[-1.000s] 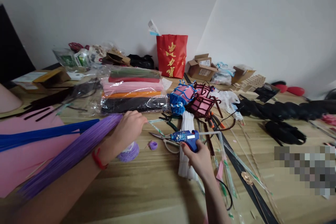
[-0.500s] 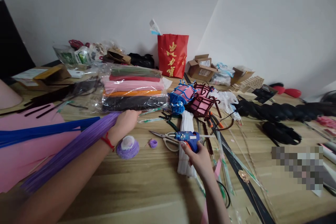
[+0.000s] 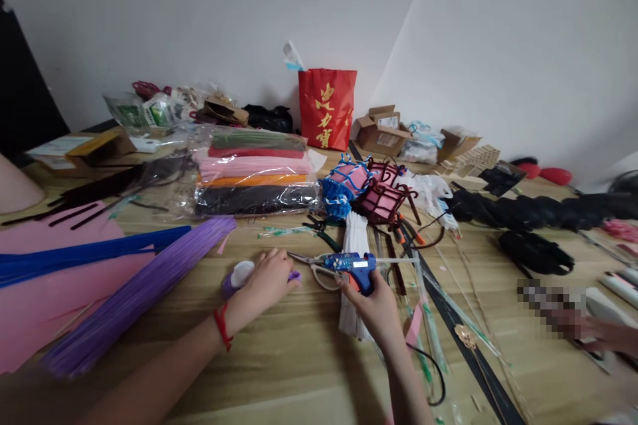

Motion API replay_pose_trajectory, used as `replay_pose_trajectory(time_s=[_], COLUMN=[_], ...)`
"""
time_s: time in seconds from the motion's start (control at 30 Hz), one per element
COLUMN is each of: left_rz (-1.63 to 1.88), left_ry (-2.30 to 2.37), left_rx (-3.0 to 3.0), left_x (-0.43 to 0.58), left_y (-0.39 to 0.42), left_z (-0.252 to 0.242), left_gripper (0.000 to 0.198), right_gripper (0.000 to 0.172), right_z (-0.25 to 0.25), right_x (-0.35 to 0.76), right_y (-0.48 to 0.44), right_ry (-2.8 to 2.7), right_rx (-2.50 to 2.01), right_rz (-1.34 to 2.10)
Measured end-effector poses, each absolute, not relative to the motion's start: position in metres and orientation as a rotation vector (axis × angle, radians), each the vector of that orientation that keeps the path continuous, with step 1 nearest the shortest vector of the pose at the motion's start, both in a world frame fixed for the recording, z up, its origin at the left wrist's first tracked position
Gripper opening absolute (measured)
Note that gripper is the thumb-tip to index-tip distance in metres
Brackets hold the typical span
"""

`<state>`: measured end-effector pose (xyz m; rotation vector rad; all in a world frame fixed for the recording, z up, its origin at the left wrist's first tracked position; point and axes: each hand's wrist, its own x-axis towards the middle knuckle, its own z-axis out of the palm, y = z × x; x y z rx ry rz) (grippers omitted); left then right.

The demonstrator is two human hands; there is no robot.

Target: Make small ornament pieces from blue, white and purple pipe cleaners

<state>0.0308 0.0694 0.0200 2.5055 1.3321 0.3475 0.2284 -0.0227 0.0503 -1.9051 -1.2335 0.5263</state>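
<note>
My right hand (image 3: 373, 299) is wrapped round the handle of a blue glue gun (image 3: 349, 261), which points left above the scissors (image 3: 321, 273) and a bundle of white strips (image 3: 355, 315). My left hand (image 3: 272, 279) has its fingers bent around a small purple ring (image 3: 295, 276) on the table, its fingertips partly hidden. Beside that hand, and partly covered by it, sits a purple coil with a white top (image 3: 242, 273). A long bundle of purple strips (image 3: 144, 292) lies to the left.
Behind are a clear bag of coloured strips (image 3: 254, 172), small blue and dark red framed lanterns (image 3: 381, 199) and a red bag (image 3: 326, 109). Blue strips (image 3: 100, 247) lie on pink sheets (image 3: 30, 319). At the right edge another person's hand (image 3: 593, 332) shows beside a blurred-out patch.
My left hand has left the purple strips and moved down and right to the small purple ring. The glue gun has shifted only slightly. Another person's hand has appeared at the right.
</note>
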Motion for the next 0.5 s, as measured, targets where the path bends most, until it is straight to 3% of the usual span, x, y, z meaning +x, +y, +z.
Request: replay_pose_trajectory(time_s=[0.2, 0.33, 0.5], left_rz=[0.423, 0.709, 0.881], left_ry=[1.276, 1.229, 1.164], left_rx=[2.437, 2.195, 1.78], left_x=[0.029, 0.024, 0.015], left_y=[0.058, 0.04, 0.024], left_z=[0.013, 0.011, 0.005], left_gripper=[0.013, 0.016, 0.006], right_gripper=[0.039, 0.039, 0.036], right_z=[0.055, 0.053, 0.049], right_x=[0.226, 0.223, 0.218], right_y=[-0.027, -0.029, -0.031], right_ry=[-1.142, -1.099, -1.072], right_rx=[-1.893, -1.883, -1.851], right_rz=[0.551, 0.59, 0.61])
